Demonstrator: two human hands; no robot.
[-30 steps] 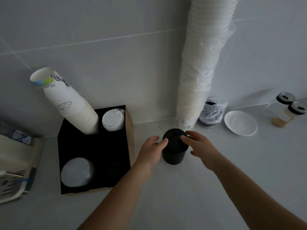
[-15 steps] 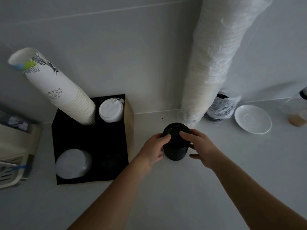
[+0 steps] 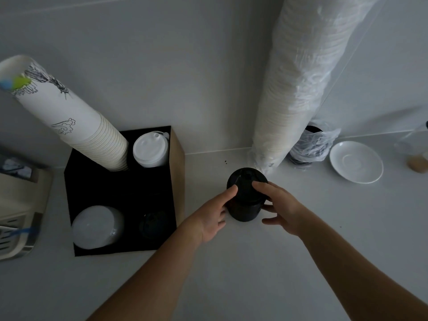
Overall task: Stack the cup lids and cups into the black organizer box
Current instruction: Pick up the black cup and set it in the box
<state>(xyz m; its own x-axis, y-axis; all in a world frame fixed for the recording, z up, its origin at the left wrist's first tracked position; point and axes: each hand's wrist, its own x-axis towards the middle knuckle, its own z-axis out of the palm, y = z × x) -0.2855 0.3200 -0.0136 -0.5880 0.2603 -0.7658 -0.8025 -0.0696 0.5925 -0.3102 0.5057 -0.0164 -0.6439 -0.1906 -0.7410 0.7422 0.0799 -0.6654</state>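
A stack of black cup lids (image 3: 245, 200) stands on the white counter, right of the black organizer box (image 3: 120, 193). My left hand (image 3: 213, 214) grips its left side and my right hand (image 3: 278, 205) grips its right side, a fingertip of each on the top lid. In the box, a tall leaning stack of printed paper cups (image 3: 69, 117) fills the back left slot, white lids (image 3: 150, 149) the back right, clear lids (image 3: 97, 225) the front left. A few black lids (image 3: 152, 223) lie low in the front right slot.
A tall plastic-wrapped sleeve of white cups (image 3: 298, 84) leans on the wall just behind the black stack. A bag of dark lids (image 3: 310, 147), a white saucer (image 3: 356, 162) and a jar (image 3: 416, 158) sit to the right. A machine (image 3: 18, 205) stands at the left edge.
Both hands closed in from beside the black lid stack to grip its sides. The camera moved closer; the stack has stayed on the counter.
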